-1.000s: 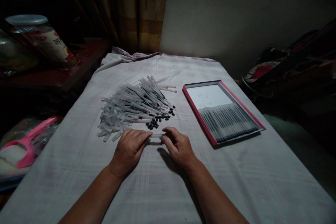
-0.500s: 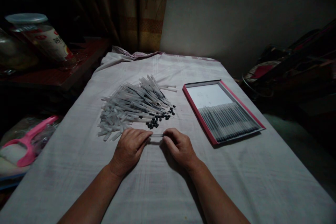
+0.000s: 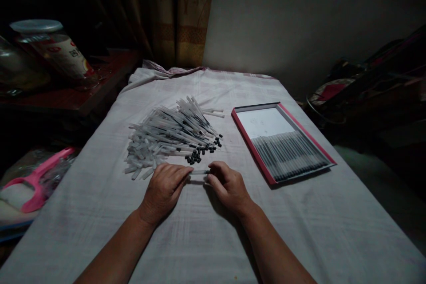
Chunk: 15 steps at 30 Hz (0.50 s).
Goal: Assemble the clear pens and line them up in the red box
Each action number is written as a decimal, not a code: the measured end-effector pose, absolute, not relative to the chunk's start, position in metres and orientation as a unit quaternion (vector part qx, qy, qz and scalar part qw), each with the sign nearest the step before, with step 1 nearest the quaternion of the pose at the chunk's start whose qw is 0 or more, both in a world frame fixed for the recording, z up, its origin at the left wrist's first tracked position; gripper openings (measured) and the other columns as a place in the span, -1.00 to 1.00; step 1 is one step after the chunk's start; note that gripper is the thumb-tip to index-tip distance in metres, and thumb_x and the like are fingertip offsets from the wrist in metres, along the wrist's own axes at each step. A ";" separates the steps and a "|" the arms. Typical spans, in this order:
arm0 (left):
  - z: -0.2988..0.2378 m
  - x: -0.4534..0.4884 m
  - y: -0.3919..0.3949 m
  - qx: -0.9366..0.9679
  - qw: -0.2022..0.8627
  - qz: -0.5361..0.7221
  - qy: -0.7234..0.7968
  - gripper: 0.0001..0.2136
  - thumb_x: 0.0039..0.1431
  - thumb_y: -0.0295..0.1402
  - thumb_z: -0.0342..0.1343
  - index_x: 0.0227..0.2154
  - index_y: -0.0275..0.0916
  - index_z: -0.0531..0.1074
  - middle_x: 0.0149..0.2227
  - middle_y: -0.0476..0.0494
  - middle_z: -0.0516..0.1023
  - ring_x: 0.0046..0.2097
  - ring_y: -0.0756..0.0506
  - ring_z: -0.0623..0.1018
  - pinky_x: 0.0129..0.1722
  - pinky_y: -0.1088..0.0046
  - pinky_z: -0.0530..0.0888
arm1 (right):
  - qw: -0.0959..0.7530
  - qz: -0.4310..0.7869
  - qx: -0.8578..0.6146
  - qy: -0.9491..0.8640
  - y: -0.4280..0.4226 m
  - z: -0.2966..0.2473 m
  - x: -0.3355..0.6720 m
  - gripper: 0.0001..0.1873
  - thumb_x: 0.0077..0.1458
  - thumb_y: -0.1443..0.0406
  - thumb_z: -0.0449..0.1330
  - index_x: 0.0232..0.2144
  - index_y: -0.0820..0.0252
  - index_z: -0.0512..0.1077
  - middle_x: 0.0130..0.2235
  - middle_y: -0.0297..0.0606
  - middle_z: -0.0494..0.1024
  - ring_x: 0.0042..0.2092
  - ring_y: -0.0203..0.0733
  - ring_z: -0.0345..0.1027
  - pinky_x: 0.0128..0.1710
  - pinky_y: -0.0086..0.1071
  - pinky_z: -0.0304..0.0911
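Note:
Both my hands rest on the cloth-covered table and pinch one clear pen between them. My left hand grips its left end, my right hand its right end, fingers curled. Just beyond my fingers lies a pile of clear pens with several small black caps loose at its near edge. To the right sits a red-rimmed tray holding a row of pens laid side by side.
A dark side table at the left carries a lidded plastic jar. A pink plastic object lies low at the left edge. Dark bags are heaped at the right. A curtain and wall stand behind.
The hands stay almost in place; the right hand has closed in slightly on the pen's end. The view has shifted a little.

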<state>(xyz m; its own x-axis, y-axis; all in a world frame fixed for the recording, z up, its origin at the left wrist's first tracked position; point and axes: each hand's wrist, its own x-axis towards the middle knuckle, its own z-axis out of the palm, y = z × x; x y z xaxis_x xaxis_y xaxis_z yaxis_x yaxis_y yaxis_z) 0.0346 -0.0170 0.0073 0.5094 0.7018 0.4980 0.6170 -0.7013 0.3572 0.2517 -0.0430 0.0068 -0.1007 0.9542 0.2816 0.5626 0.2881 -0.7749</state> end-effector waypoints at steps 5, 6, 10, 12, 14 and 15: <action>0.008 0.035 -0.017 0.866 0.066 0.321 0.376 -0.83 0.33 -0.43 0.03 -0.07 -0.21 0.43 -0.21 -0.13 0.62 -0.17 -0.12 0.56 -0.11 0.28 0.37 | 0.387 0.232 -0.539 -0.711 -0.043 0.006 0.252 -0.83 0.21 0.28 0.11 -0.20 0.16 0.47 -0.35 -0.24 0.60 -0.33 -0.21 0.48 -0.30 -0.41 0.33; 0.008 0.035 -0.017 0.867 0.065 0.321 0.376 -0.83 0.33 -0.43 0.03 -0.07 -0.21 0.43 -0.21 -0.13 0.62 -0.17 -0.12 0.56 -0.11 0.28 0.37 | 0.387 0.231 -0.538 -0.712 -0.043 0.006 0.252 -0.81 0.20 0.28 0.13 -0.16 0.17 0.46 -0.33 -0.24 0.60 -0.32 -0.21 0.48 -0.29 -0.41 0.33; 0.007 0.035 -0.017 0.868 0.066 0.320 0.374 -0.83 0.33 -0.43 0.02 -0.07 -0.22 0.42 -0.20 -0.14 0.62 -0.17 -0.12 0.56 -0.12 0.28 0.37 | 0.379 0.216 -0.528 -0.728 -0.043 0.006 0.252 -0.83 0.23 0.29 0.07 -0.26 0.16 0.47 -0.33 -0.22 0.60 -0.32 -0.22 0.48 -0.29 -0.41 0.33; 0.007 0.035 -0.017 0.867 0.067 0.320 0.377 -0.83 0.33 -0.43 0.02 -0.06 -0.20 0.42 -0.20 -0.14 0.63 -0.17 -0.12 0.56 -0.11 0.27 0.37 | 0.381 0.223 -0.536 -0.720 -0.043 0.005 0.252 -0.83 0.22 0.28 0.10 -0.21 0.15 0.47 -0.35 -0.24 0.60 -0.33 -0.22 0.48 -0.29 -0.41 0.33; 0.007 0.035 -0.017 0.866 0.068 0.319 0.378 -0.82 0.33 -0.43 0.02 -0.06 -0.20 0.43 -0.20 -0.14 0.63 -0.17 -0.12 0.57 -0.12 0.27 0.38 | 0.390 0.227 -0.533 -0.716 -0.043 0.006 0.252 -0.80 0.20 0.29 0.12 -0.13 0.16 0.45 -0.32 -0.23 0.61 -0.31 -0.21 0.48 -0.28 -0.40 0.34; 0.006 0.035 -0.017 0.866 0.067 0.320 0.378 -0.82 0.33 -0.43 0.03 -0.06 -0.20 0.43 -0.20 -0.14 0.63 -0.17 -0.13 0.57 -0.13 0.27 0.38 | 0.393 0.225 -0.527 -0.719 -0.043 0.006 0.252 -0.80 0.20 0.30 0.12 -0.13 0.17 0.45 -0.30 -0.22 0.61 -0.30 -0.21 0.49 -0.27 -0.40 0.35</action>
<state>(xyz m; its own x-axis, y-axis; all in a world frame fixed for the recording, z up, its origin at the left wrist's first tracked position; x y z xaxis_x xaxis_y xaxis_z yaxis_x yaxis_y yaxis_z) 0.0348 -0.0167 0.0064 0.5091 0.6983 0.5032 0.6119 -0.7048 0.3589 0.2519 -0.0433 0.0057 -0.1354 0.9351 0.3275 0.5816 0.3426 -0.7378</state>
